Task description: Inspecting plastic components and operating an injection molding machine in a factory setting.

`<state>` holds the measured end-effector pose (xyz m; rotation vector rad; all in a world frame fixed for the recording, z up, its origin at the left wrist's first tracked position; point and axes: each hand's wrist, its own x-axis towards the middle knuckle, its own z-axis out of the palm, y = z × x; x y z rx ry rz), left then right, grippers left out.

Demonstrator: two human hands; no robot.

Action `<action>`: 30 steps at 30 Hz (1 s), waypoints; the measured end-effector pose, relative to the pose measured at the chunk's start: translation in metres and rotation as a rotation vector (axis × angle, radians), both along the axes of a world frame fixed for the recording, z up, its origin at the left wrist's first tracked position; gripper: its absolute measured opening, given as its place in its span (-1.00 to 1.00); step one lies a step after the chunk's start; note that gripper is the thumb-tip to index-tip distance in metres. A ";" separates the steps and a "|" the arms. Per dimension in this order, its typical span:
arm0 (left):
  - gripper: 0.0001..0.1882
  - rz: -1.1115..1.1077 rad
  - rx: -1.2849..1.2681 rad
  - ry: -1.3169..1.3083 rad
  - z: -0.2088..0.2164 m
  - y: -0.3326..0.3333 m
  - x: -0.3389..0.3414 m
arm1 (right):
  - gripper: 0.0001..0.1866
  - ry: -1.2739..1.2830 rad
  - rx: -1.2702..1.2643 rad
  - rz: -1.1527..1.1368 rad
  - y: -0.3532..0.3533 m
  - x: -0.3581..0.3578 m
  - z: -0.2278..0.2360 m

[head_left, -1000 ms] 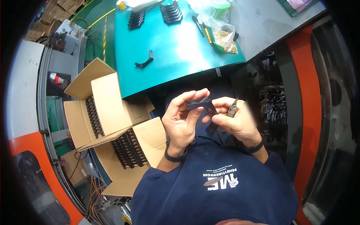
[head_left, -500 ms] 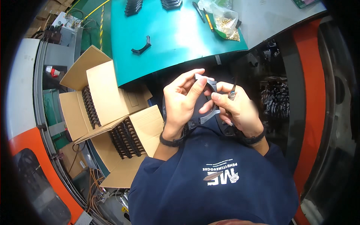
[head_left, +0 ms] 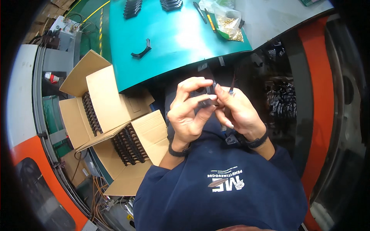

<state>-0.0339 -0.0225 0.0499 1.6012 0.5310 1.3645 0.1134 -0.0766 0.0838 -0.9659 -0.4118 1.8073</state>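
Right now both hands are raised close together in front of the person's chest, just on the near side of the teal table (head_left: 173,38). The left hand (head_left: 189,115) is curled, its fingers and thumb closed around a small black plastic part (head_left: 207,101) held between the two hands. The right hand (head_left: 239,113) presses against the same part from the right, fingers bent around it, and a thin dark tool (head_left: 231,86) sticks up from between its fingers. Each wrist wears a dark band.

On the table, well away from the hands, a single curved black bracket (head_left: 141,50) lies by itself. Farther back sit two stacks of similar black parts (head_left: 133,7), a couple of pens (head_left: 205,14) and a clear bag of small brass-coloured pieces (head_left: 228,24).

To the left, below the table edge, two open cardboard boxes stand side by side. The farther box (head_left: 77,115) holds a row of black parts set on edge, and the nearer box (head_left: 150,134) holds another packed row of them.
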 end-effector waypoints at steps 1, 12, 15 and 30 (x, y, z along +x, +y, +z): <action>-0.82 -0.008 -0.076 -0.042 0.007 -0.001 -0.002 | -0.60 -0.118 -0.013 0.026 -0.001 -0.002 0.003; -0.80 0.129 -0.482 -0.035 0.056 -0.020 0.001 | -0.59 -0.955 0.303 -0.146 -0.011 0.011 0.032; -0.79 0.144 -0.452 0.032 0.056 -0.022 0.000 | -0.67 -1.363 0.584 -0.272 -0.005 0.007 0.040; -0.82 0.186 -0.394 0.123 0.061 -0.026 -0.002 | -0.64 -1.717 0.933 -0.305 0.005 0.002 0.050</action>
